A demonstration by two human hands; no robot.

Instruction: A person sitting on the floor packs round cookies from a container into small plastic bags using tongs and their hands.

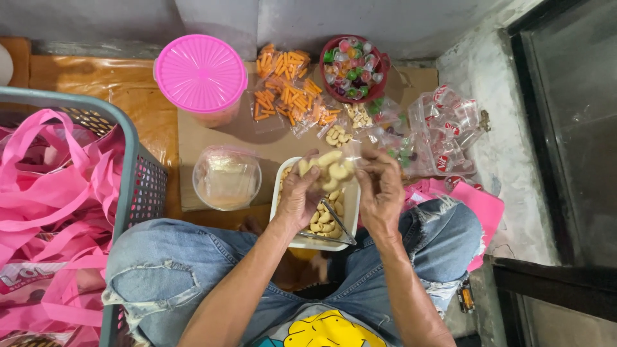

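1. the bag [331,168] of pale biscuits sits between my two hands, above the white tray [281,196].
2. my left hand [299,196] fingers pinch its left edge.
3. my right hand [380,189] fingers curl closed on its right edge.

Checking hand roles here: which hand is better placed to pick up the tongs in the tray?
Probably the left hand: it sits lower, right above the tongs in the tray. The right hand is farther to the side, pinching the bag.

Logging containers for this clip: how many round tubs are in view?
3: a pink-lidded tub at the back left, a red tub of wrapped sweets at the back, and a clear tub beside the white tray.
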